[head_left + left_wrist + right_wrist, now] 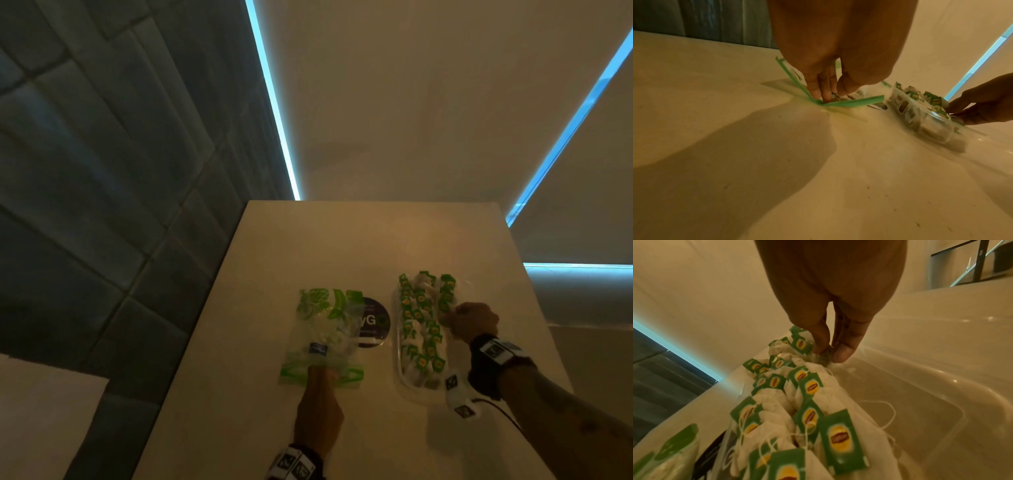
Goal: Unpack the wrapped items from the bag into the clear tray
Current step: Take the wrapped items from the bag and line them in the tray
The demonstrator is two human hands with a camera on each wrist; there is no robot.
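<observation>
A clear zip bag (322, 329) with green print lies flat on the table, left of the clear tray (411, 394). My left hand (320, 371) pinches the bag's near edge at the green zip strip (849, 103); in the left wrist view its fingertips (828, 95) press down there. The tray (920, 394) holds several white tea bags (813, 402) with green tags, packed along its left side. My right hand (828, 353) pinches one tea bag between thumb and fingers at the tray's far right part (448, 317). The bag's contents are unclear.
A round black sticker (373, 322) sits on the table (308, 240) between bag and tray. The table's left edge runs diagonally beside a dark tiled surface (102, 171). The tray's right half (900, 426) is bare apart from a loose string.
</observation>
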